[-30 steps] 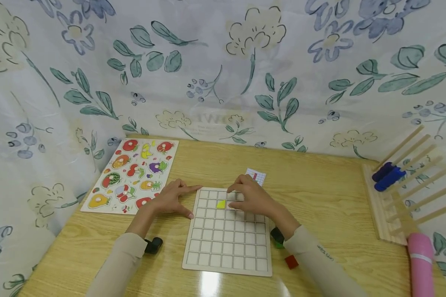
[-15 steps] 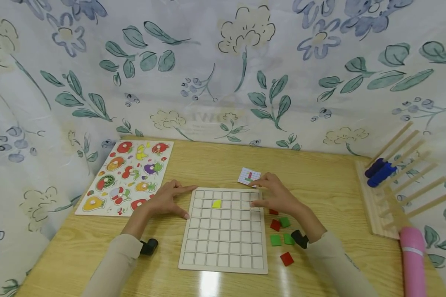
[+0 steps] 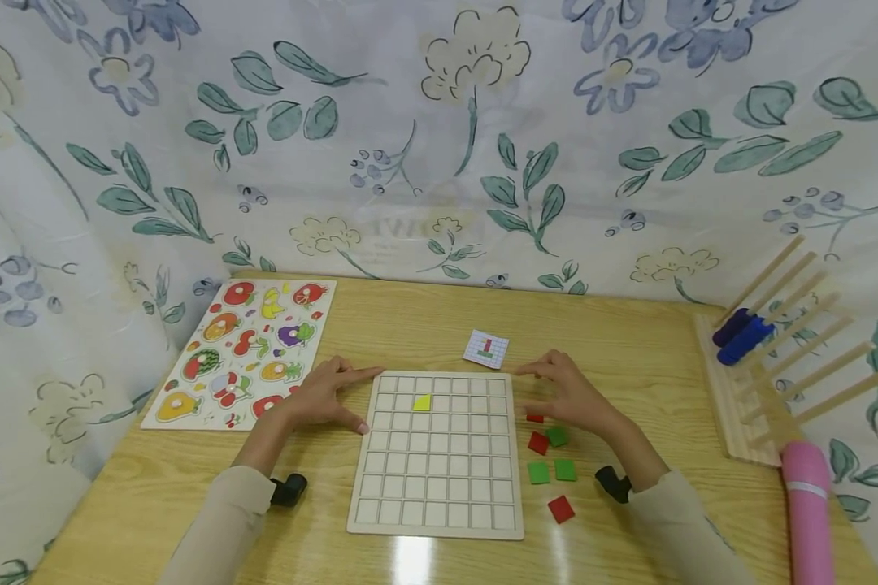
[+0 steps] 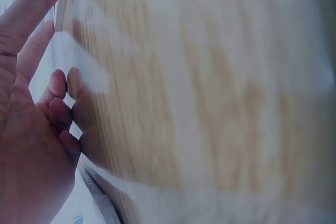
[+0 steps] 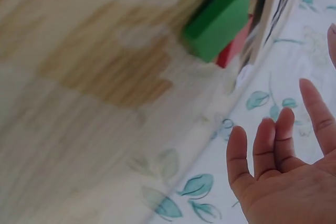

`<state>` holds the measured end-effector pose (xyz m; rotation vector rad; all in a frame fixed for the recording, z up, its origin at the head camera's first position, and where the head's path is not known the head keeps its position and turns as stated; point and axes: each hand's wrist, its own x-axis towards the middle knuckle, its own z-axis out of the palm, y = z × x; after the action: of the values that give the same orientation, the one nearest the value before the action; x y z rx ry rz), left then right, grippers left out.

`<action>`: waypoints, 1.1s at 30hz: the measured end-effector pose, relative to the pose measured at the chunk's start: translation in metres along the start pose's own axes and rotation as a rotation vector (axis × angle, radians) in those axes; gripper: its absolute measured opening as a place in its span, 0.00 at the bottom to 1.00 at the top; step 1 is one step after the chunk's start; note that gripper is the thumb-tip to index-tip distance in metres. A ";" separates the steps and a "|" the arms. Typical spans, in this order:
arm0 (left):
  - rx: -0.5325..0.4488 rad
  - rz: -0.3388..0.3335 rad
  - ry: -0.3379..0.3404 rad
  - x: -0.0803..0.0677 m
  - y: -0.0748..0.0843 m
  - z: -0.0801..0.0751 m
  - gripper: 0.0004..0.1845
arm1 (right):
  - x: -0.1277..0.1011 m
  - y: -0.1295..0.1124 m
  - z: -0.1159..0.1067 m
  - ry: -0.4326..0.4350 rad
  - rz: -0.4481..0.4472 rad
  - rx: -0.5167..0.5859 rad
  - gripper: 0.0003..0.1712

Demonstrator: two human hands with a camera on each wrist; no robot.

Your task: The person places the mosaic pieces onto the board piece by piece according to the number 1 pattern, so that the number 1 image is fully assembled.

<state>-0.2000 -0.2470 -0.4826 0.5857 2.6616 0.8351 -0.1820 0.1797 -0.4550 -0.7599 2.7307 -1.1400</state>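
A pale wooden grid board [image 3: 436, 534] lies flat on the table, with one yellow tile [image 3: 422, 402] in a cell near its top left. My left hand [image 3: 323, 400] rests at the board's upper left, index finger and thumb stretched out to its edge. The left wrist view shows the other fingers [image 4: 58, 114] loosely bent against the tabletop. Beside the upper right edge is my right hand [image 3: 571, 396], fingers spread and holding nothing. Several red and green tiles, among them a green one [image 3: 538, 473] and a red one [image 3: 561, 509], lie right of the board.
Behind the board lies a small printed card [image 3: 486, 348] with a coloured grid pattern. A fruit puzzle board [image 3: 245, 357] is at the left. On the right stand a wooden peg rack [image 3: 724, 398] with blue pieces and a pink roll [image 3: 809, 512]. A floral curtain [image 3: 439, 146] borders the table.
My right hand has moved right, from above the grid board to past its right edge, uncovering the card and loose tiles. The left hand stays at the board. The head view has shifted slightly.
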 end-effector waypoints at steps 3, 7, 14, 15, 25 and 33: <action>-0.003 -0.006 0.001 -0.001 0.000 0.000 0.51 | -0.005 0.006 -0.001 0.002 -0.004 -0.022 0.29; -0.006 -0.008 -0.002 -0.001 0.000 0.000 0.52 | -0.010 0.010 -0.002 0.000 0.004 -0.022 0.29; -0.020 -0.001 0.000 -0.002 0.000 0.001 0.51 | -0.016 0.016 0.000 -0.016 0.067 0.008 0.31; -0.020 0.003 0.002 -0.002 0.000 0.001 0.51 | -0.017 0.017 0.000 -0.017 0.075 0.010 0.31; -0.009 0.007 -0.002 -0.001 -0.001 0.002 0.51 | -0.022 0.019 -0.001 -0.018 0.098 0.034 0.28; -0.004 0.025 0.010 -0.001 -0.002 0.001 0.51 | -0.022 0.023 -0.001 -0.030 0.106 0.024 0.24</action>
<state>-0.1991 -0.2487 -0.4843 0.6168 2.6667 0.8524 -0.1721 0.2048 -0.4721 -0.6162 2.6921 -1.1276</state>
